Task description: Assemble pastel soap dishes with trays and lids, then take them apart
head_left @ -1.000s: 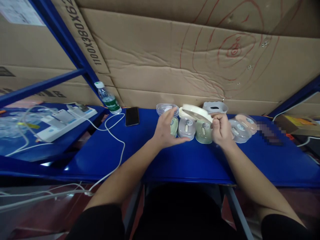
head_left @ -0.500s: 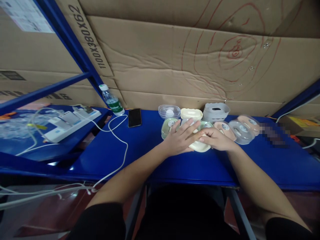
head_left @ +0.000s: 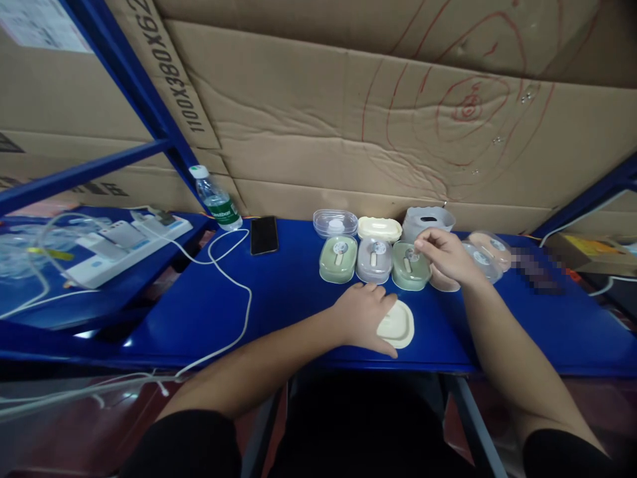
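My left hand (head_left: 365, 317) lies flat on a cream oval tray (head_left: 397, 324) resting level on the blue tabletop (head_left: 279, 302) near its front edge. At one o'clock from it, my right hand (head_left: 444, 257) touches a green lidded box (head_left: 409, 266).

Under my left hand (head_left: 365, 315) the cream lid (head_left: 397, 324) looks like smooth matt plastic. The green box (head_left: 410, 265) by my right hand (head_left: 444, 255) is soft-sheened plastic too. The blue table (head_left: 279, 299) is glossy painted metal; the wall (head_left: 318, 126) behind is creased, matt cardboard.
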Demonstrator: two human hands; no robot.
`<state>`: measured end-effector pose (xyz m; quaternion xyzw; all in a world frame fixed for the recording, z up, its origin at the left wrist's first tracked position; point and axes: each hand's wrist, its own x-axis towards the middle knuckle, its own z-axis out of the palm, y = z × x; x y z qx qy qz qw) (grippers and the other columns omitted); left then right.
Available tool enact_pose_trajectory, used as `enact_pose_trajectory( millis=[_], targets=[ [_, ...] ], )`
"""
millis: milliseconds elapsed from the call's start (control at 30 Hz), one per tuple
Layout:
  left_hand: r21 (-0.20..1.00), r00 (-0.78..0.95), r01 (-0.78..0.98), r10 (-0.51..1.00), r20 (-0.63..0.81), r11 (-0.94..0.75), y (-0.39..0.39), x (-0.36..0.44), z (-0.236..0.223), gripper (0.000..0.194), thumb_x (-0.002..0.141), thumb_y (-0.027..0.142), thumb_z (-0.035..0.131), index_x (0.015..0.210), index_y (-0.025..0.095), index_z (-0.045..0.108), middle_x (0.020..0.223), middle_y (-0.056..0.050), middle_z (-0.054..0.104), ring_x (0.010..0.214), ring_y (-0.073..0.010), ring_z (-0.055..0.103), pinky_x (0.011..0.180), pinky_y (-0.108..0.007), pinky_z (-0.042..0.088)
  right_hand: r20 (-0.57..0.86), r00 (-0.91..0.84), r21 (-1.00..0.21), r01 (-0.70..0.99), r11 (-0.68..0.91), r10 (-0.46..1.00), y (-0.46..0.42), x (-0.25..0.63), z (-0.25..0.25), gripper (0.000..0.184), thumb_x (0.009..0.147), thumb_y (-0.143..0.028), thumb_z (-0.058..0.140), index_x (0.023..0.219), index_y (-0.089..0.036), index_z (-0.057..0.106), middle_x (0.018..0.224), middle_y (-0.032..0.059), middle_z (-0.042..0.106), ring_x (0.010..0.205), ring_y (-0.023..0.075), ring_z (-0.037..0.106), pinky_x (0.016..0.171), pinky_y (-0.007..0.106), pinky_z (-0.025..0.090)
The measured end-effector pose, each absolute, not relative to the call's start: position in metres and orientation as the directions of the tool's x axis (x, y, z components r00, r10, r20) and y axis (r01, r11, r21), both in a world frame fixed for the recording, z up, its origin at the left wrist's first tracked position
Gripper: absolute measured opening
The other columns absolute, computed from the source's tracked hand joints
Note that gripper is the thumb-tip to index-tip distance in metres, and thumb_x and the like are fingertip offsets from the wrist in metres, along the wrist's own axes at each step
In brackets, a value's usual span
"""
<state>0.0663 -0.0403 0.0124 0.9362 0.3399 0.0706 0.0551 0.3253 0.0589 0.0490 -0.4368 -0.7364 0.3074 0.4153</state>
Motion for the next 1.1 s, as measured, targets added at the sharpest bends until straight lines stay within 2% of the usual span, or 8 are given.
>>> enact_pose_trajectory(
  millis=[100,200,300,400,567,733,933,1100],
  targets=[
    [0.108,0.767,0.634,0.640,0.038,-0.766,-0.041,0.068,0.006,0.115,0.076,0.095,0.076,0.151,0.009,0.063,0.133,-0.019,0.074,0.120,-0.0397,0.070,0.099,-0.050,0.054,0.450,-0.118,-0.732,0.519,0.441,0.885,0.080,0.341,0.038,0.035,0.093,-0.059,0.075,0.088,-0.024,0.070,0.084,0.0029,0.072,0.075,0.0209,0.063,0.073,0.036,0.053],
    [0.075,0.765,0.638,0.642,0.055,-0.766,-0.040,0.069,0.002,0.118,0.077,0.097,0.073,0.152,0.007,0.063,0.133,-0.020,0.074,0.118,-0.0397,0.070,0.099,-0.049,0.052,0.554,-0.072,-0.556,0.710,0.433,0.829,0.099,0.359,0.027,0.028,0.096,-0.051,0.069,0.101,-0.024,0.076,0.104,0.0097,0.080,0.097,0.0298,0.071,0.093,0.048,0.057],
    [0.078,0.768,0.631,0.635,0.085,-0.772,-0.038,0.069,-0.001,0.115,0.079,0.097,0.068,0.151,0.008,0.064,0.133,-0.020,0.074,0.117,-0.0392,0.071,0.097,-0.048,0.051,0.595,-0.110,-0.338,0.865,0.372,0.796,0.112,0.371,0.017,0.038,0.098,-0.045,0.064,0.122,-0.020,0.078,0.133,0.0198,0.076,0.127,0.0407,0.066,0.113,0.061,0.049],
    [0.087,0.764,0.630,0.636,0.104,-0.771,-0.035,0.069,-0.003,0.109,0.083,0.096,0.064,0.150,0.009,0.064,0.136,-0.021,0.074,0.116,-0.0387,0.071,0.097,-0.048,0.051,0.570,-0.103,-0.230,0.933,0.279,0.815,0.118,0.375,0.008,0.041,0.102,-0.041,0.059,0.131,-0.020,0.078,0.152,0.0214,0.068,0.141,0.0447,0.057,0.120,0.067,0.041],
    [0.126,0.756,0.633,0.645,0.110,-0.764,-0.030,0.066,-0.003,0.106,0.084,0.097,0.062,0.148,0.012,0.066,0.138,-0.019,0.075,0.119,-0.0385,0.072,0.098,-0.048,0.053,0.603,-0.128,-0.248,0.908,0.338,0.787,0.122,0.379,0.003,0.031,0.107,-0.033,0.053,0.117,-0.023,0.081,0.145,0.0171,0.073,0.133,0.0385,0.060,0.117,0.063,0.044],
    [0.192,0.762,0.616,0.640,0.102,-0.764,-0.025,0.064,0.000,0.102,0.086,0.091,0.067,0.153,0.014,0.063,0.138,-0.017,0.075,0.125,-0.0368,0.072,0.104,-0.048,0.054,0.623,-0.124,-0.275,0.890,0.365,0.772,0.126,0.382,0.005,0.027,0.105,-0.027,0.053,0.108,-0.023,0.079,0.142,0.0155,0.074,0.131,0.0371,0.063,0.115,0.058,0.046],
    [0.136,0.765,0.625,0.638,0.090,-0.769,-0.024,0.064,-0.003,0.095,0.090,0.088,0.066,0.150,0.015,0.065,0.131,-0.016,0.078,0.120,-0.0369,0.073,0.100,-0.047,0.055,0.655,-0.110,-0.307,0.865,0.397,0.747,0.119,0.375,0.010,0.022,0.105,-0.027,0.052,0.108,-0.026,0.073,0.125,0.0116,0.079,0.122,0.0347,0.066,0.110,0.053,0.047],
    [0.110,0.758,0.639,0.648,0.076,-0.761,-0.027,0.066,-0.002,0.099,0.086,0.093,0.067,0.145,0.014,0.068,0.126,-0.017,0.079,0.116,-0.0383,0.074,0.095,-0.048,0.056,0.738,-0.087,-0.329,0.820,0.468,0.670,0.113,0.370,0.017,0.019,0.110,-0.037,0.052,0.103,-0.027,0.067,0.110,0.0125,0.077,0.109,0.0316,0.061,0.103,0.049,0.045]
  ],
)
